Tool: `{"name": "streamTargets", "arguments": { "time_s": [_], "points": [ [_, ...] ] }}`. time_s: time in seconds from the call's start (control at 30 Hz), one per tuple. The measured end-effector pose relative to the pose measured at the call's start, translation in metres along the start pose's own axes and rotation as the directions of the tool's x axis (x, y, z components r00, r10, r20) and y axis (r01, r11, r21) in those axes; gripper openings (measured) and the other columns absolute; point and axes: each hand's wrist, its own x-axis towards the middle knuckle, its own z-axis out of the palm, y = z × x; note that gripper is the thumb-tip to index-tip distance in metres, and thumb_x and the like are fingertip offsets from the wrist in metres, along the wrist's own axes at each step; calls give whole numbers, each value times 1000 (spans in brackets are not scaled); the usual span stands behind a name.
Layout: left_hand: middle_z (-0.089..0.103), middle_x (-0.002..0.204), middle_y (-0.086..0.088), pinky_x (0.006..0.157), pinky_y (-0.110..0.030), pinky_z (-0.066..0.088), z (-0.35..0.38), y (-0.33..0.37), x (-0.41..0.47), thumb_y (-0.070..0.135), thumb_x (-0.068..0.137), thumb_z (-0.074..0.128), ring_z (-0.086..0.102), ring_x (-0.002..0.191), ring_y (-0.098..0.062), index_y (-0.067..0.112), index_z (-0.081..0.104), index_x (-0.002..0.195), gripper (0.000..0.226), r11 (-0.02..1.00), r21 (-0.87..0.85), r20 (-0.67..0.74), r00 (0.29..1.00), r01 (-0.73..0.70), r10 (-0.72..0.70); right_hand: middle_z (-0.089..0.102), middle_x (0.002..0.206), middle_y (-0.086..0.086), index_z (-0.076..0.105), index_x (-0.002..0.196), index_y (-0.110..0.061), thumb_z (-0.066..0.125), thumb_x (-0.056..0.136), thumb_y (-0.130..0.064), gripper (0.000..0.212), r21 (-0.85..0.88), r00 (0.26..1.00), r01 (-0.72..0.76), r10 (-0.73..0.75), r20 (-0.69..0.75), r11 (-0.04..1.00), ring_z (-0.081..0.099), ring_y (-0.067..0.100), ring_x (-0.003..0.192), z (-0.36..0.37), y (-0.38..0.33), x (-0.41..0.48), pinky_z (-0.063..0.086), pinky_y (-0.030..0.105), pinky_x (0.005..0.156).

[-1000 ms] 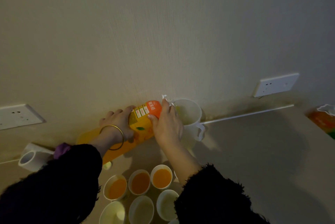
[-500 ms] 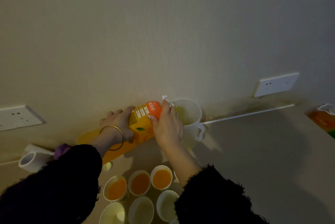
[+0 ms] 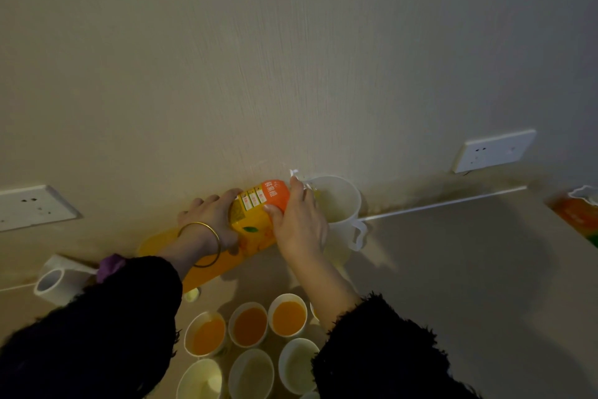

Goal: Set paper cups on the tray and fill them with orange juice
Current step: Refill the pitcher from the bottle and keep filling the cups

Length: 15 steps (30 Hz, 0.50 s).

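change: pretty much none | left hand (image 3: pixel 210 220) and right hand (image 3: pixel 299 224) still gripping juice carton (image 3: pixel 255 214), tipped at white jug (image 3: pixel 339 204), far side | paper cups (image 3: pixel 250 326) near: far row filled, near row empty | guess: jug refill first

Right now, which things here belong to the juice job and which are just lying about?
Job: juice carton, gripped by left hand and right hand; white jug; filled paper cups; empty paper cups.
Lying about: tape roll; wall sockets; second carton at the right edge.
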Motion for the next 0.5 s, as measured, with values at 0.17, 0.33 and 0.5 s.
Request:
{"name": "streamTargets", "arguments": {
  "time_s": [0.17,0.33,0.5],
  "points": [
    [45,133,0,96,-45,39,0,1,0,34,54,85,38,125,-30,40,16,144,113,1000,4,-1,1000,-1,1,38,145,6,14,149,-22,48,92,-52,73,-8,1000,2,-2,8,1000,42,24,130,-1,0,0,42,36,97],
    [46,132,-1,96,-45,41,-1,0,1,35,52,86,39,125,-30,41,18,143,114,1000,11,5,1000,-14,14,39,143,6,15,149,-23,49,91,-51,73,0,1000,-1,1,9,1000,42,24,130,-1,0,1,43,37,96],
    [45,134,0,96,-45,40,-2,1,0,34,53,85,38,126,-30,40,18,144,113,1000,10,7,1000,-13,13,38,145,6,14,149,-22,49,91,-51,73,-1,1000,0,0,8,1000,42,25,130,-2,0,0,43,37,95]
  ]
}}
